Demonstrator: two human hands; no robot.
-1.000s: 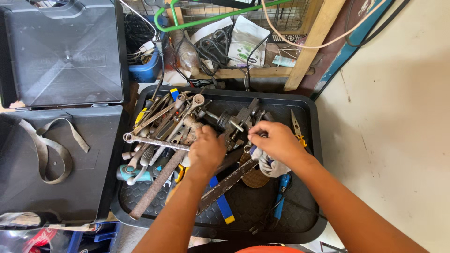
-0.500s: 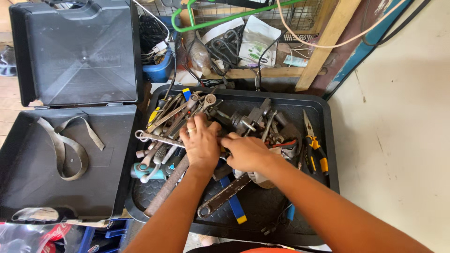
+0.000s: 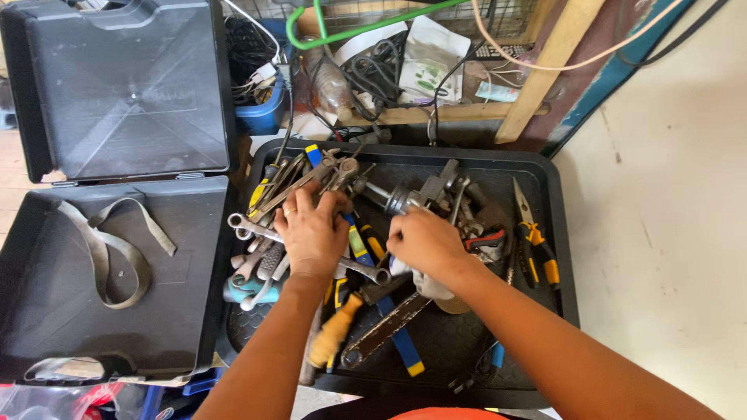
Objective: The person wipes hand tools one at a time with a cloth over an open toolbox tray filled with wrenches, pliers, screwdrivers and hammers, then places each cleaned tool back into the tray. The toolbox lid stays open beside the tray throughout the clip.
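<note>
My left hand lay palm down on a heap of steel wrenches at the nine o'clock side of a black plastic tray. Its fingers were curled among the shafts, a ring on one finger; I could not tell whether they gripped one wrench or only pressed on the pile. My right hand sat near the tray's centre, fingers bent down into the tools and hidden, so their hold could not be told either. The two hands were near each other but apart.

The tray had a raised, rounded rim and a dimpled rubbery floor, bare mainly toward six o'clock. There a yellow-handled tool and a flat blue-and-yellow handle lay slantwise. At three o'clock, yellow-and-black pliers lay just inside the rim with little room beside them.

At nine o'clock, touching the tray's edge, stood an open black tool case: smooth moulded plastic, its lid upright toward eleven o'clock, its bottom holding only a limp grey webbing strap. At twelve o'clock, beyond the tray, was a tangle of black cables and a green hose. At three o'clock lay a pale, smooth concrete floor.
</note>
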